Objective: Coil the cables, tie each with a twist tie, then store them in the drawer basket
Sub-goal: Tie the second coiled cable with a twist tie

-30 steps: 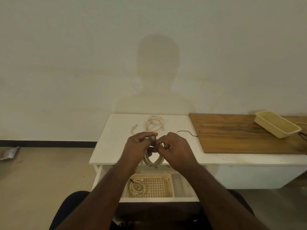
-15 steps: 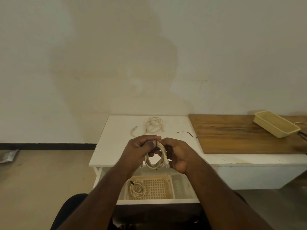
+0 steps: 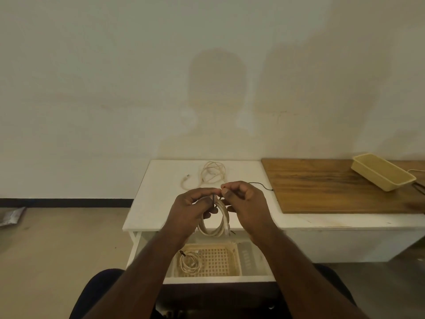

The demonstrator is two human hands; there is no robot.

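Observation:
A coiled white cable (image 3: 219, 223) hangs between my hands above the white table's front edge. My left hand (image 3: 194, 207) grips the top of the coil, where a dark twist tie (image 3: 214, 200) wraps it. My right hand (image 3: 243, 200) pinches the tie's end with thumb and forefinger. Below, the open drawer holds a cream lattice basket (image 3: 218, 261) with one tied cable coil (image 3: 189, 262) at its left. Another loose white cable (image 3: 210, 174) lies on the table at the back. A spare black twist tie (image 3: 262, 185) lies to its right.
The white table (image 3: 161, 203) stands against the wall. A wooden board (image 3: 333, 187) covers its right part and carries a cream tray (image 3: 383, 174). The drawer front (image 3: 218, 279) juts toward my lap. A grey bag (image 3: 11, 216) lies on the floor at left.
My right hand has risen from beside the coil to the tie at its top. The coil now hangs lower and more edge-on. My left hand kept its grip.

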